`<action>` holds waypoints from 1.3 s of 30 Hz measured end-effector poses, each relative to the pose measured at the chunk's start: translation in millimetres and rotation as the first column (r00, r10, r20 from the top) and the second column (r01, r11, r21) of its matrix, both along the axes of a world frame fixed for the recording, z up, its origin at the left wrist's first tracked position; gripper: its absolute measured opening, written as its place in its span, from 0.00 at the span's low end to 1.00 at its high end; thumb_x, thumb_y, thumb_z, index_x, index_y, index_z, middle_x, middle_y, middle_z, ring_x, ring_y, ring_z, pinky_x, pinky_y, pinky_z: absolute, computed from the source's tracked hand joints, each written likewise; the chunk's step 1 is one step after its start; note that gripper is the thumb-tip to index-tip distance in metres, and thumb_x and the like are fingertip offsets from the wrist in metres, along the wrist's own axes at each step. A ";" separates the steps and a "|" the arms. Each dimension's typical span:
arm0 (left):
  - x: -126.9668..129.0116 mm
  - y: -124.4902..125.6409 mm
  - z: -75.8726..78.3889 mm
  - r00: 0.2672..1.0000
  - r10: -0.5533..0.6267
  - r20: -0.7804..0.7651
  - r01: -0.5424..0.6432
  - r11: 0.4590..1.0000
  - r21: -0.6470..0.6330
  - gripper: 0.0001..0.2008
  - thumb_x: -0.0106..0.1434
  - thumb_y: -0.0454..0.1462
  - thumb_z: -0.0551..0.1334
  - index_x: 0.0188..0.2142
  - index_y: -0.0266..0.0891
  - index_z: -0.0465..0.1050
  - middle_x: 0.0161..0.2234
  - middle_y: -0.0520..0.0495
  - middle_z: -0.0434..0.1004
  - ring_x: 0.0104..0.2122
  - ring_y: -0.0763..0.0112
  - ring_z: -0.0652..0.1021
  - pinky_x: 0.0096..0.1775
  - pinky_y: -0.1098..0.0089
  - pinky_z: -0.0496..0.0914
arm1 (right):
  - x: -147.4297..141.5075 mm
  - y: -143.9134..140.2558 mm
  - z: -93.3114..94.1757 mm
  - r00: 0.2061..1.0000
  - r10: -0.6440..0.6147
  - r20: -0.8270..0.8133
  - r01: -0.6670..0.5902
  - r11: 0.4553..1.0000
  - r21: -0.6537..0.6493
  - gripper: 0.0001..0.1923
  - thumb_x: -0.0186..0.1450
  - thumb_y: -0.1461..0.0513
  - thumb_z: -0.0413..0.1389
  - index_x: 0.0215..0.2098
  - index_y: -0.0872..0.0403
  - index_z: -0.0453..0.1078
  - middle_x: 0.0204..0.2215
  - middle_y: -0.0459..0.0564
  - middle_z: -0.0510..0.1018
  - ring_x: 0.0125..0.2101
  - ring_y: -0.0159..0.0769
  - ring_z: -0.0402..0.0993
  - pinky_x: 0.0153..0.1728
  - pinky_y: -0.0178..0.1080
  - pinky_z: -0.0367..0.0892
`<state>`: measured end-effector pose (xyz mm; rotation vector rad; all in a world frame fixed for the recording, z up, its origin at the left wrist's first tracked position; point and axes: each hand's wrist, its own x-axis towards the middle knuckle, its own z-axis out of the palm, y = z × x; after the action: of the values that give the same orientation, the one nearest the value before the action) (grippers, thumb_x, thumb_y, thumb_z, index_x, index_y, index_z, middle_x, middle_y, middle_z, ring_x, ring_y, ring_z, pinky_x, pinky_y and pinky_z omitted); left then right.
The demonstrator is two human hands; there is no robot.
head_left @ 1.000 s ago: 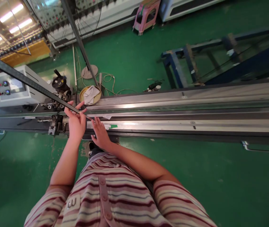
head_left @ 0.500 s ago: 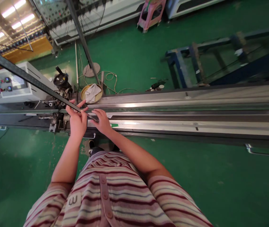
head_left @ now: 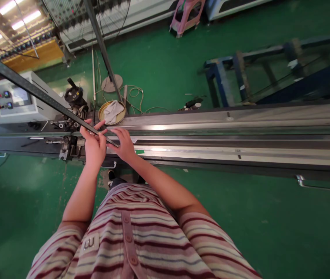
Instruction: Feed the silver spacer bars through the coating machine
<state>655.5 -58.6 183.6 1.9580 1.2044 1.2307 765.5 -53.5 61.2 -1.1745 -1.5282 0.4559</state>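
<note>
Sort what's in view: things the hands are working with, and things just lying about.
In hand:
left hand gripping the long dark bar
right hand on the bar's end
machine bed underneath

Lying about:
brass dish with a rag
pink stool
blue frame

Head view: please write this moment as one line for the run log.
left hand: grips long dark metal bar | right hand: on bar's near end, over long grey steel machine bed | round yellow tray with grey cloth: behind hands

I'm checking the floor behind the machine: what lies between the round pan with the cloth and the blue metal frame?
In the head view, between the pan and the blue frame lie a looped cable and some small dark items on the green floor.
</note>
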 end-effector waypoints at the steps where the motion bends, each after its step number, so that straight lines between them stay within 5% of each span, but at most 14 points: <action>1: -0.1 -0.1 0.3 1.000 0.000 0.001 0.000 1.000 0.002 0.23 0.70 0.34 0.53 0.60 0.44 0.45 0.56 0.36 0.73 0.46 0.66 0.82 0.49 0.63 0.77 | -0.3 1.4 2.0 1.000 0.004 0.005 -0.004 1.000 0.009 0.26 0.67 0.54 0.59 0.60 0.53 0.65 0.58 0.57 0.68 0.60 0.45 0.61 0.64 0.49 0.58; 8: -1.4 -1.0 -0.4 1.000 0.024 -0.003 -0.024 1.000 -0.015 0.24 0.69 0.31 0.51 0.60 0.45 0.45 0.56 0.38 0.73 0.46 0.69 0.81 0.47 0.67 0.78 | 2.5 -8.2 -12.9 0.996 0.040 0.082 -0.029 0.992 -0.126 0.31 0.62 0.60 0.62 0.62 0.55 0.63 0.59 0.60 0.66 0.60 0.49 0.60 0.63 0.55 0.59; 14: -1.9 -5.4 1.3 1.000 0.019 -0.003 -0.019 0.998 -0.061 0.32 0.65 0.30 0.58 0.63 0.49 0.45 0.59 0.40 0.71 0.48 0.65 0.81 0.49 0.63 0.78 | -23.2 -1.6 14.0 0.990 0.080 0.115 -0.074 0.996 -0.057 0.36 0.68 0.62 0.52 0.71 0.60 0.48 0.65 0.62 0.61 0.64 0.48 0.58 0.65 0.52 0.58; 19: -7.1 -14.3 5.8 0.999 0.025 -0.022 -0.027 0.997 -0.077 0.41 0.62 0.32 0.64 0.67 0.51 0.43 0.61 0.41 0.69 0.55 0.62 0.77 0.53 0.60 0.75 | -41.5 3.2 15.0 0.990 0.060 0.125 -0.043 0.990 -0.134 0.28 0.71 0.64 0.42 0.68 0.63 0.54 0.60 0.64 0.68 0.60 0.47 0.65 0.62 0.52 0.63; 23: -13.6 -18.9 9.1 0.996 0.082 -0.033 -0.082 0.997 -0.014 0.36 0.64 0.33 0.62 0.67 0.49 0.49 0.60 0.42 0.70 0.56 0.63 0.76 0.58 0.59 0.71 | -47.8 2.8 4.1 0.991 0.044 0.127 -0.023 0.986 -0.164 0.27 0.72 0.64 0.38 0.67 0.63 0.56 0.58 0.65 0.70 0.57 0.48 0.68 0.60 0.54 0.65; 33: -17.4 -22.1 10.7 0.971 0.199 -0.135 -0.204 0.979 -0.024 0.31 0.67 0.31 0.55 0.67 0.47 0.50 0.56 0.45 0.75 0.47 0.68 0.81 0.45 0.70 0.77 | -53.4 -1.9 3.4 0.996 0.040 0.076 -0.026 0.983 -0.181 0.25 0.73 0.61 0.41 0.66 0.59 0.57 0.54 0.62 0.74 0.54 0.47 0.72 0.55 0.53 0.70; 39: -25.7 -20.9 17.6 0.924 0.152 -0.352 -0.177 0.983 -0.040 0.37 0.64 0.33 0.59 0.69 0.46 0.46 0.57 0.45 0.75 0.48 0.65 0.80 0.47 0.68 0.76 | -57.3 -0.9 18.1 0.994 0.050 -0.096 -0.059 0.993 -0.103 0.34 0.72 0.56 0.48 0.71 0.59 0.43 0.63 0.64 0.65 0.60 0.45 0.66 0.61 0.51 0.64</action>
<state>629.8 -79.6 201.3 2.1157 1.5935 0.9237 708.2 -54.4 79.2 -1.1788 -1.4734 0.6268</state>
